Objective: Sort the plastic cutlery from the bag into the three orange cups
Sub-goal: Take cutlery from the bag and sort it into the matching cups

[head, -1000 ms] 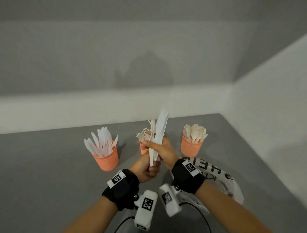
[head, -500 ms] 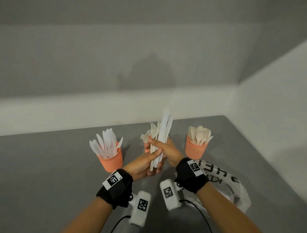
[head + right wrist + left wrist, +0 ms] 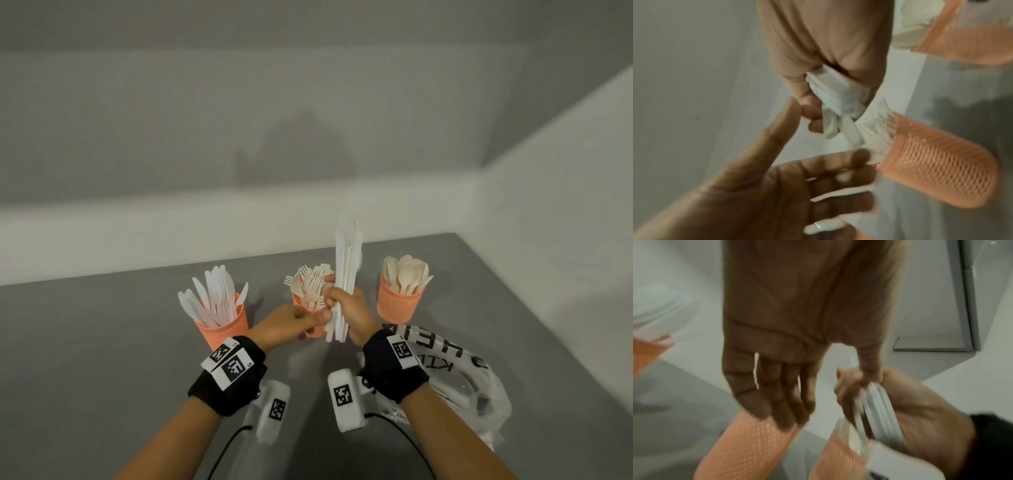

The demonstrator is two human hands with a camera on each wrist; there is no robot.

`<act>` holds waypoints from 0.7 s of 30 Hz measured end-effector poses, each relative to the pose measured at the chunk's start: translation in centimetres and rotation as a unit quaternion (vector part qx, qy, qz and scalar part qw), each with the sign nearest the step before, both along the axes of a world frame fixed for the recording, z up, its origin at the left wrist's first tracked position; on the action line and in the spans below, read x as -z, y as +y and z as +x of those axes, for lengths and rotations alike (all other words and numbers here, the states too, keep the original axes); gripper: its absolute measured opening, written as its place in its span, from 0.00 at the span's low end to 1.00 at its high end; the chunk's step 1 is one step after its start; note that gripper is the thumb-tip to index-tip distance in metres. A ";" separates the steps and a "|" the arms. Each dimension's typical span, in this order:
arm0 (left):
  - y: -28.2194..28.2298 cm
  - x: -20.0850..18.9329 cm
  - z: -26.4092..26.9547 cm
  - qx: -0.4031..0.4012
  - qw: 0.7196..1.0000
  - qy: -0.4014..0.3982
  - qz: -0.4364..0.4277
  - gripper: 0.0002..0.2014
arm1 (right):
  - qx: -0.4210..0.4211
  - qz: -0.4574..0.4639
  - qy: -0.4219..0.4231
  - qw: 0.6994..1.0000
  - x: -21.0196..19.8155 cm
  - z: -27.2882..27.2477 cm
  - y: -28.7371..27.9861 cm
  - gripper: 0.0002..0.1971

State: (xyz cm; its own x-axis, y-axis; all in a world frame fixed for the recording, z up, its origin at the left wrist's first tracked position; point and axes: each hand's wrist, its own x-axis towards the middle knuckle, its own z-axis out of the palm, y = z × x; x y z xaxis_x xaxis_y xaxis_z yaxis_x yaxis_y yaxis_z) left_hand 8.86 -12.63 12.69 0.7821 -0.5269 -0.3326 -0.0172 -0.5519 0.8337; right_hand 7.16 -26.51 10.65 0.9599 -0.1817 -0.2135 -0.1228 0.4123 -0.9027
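Note:
Three orange cups stand in a row: the left cup (image 3: 222,329) has knives, the middle cup (image 3: 297,298) forks, the right cup (image 3: 399,306) spoons. My right hand (image 3: 347,310) grips a bundle of white cutlery (image 3: 347,267) upright in front of the middle cup. In the right wrist view that hand (image 3: 828,40) wraps round the bundle (image 3: 836,91). My left hand (image 3: 291,323) sits just left of the bundle's lower end. Its fingers (image 3: 777,399) are straight, and its thumb touches the bundle (image 3: 879,410) at the right hand's fingers.
A crumpled clear plastic bag (image 3: 462,377) with black lettering lies on the grey table (image 3: 102,359) behind my right wrist. White walls close the table at the back and on the right. The cups stand near the far edge.
My left hand has let go of the bundle's lower end and opened, now only touching it with the thumb. My right hand still holds the bundle upright, a little further right.

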 end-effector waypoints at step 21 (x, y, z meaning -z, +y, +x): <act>-2.7 0.5 1.3 -0.253 0.938 -0.043 -0.232 0.07 | -0.113 -0.116 0.005 0.987 0.4 -2.3 0.9 0.09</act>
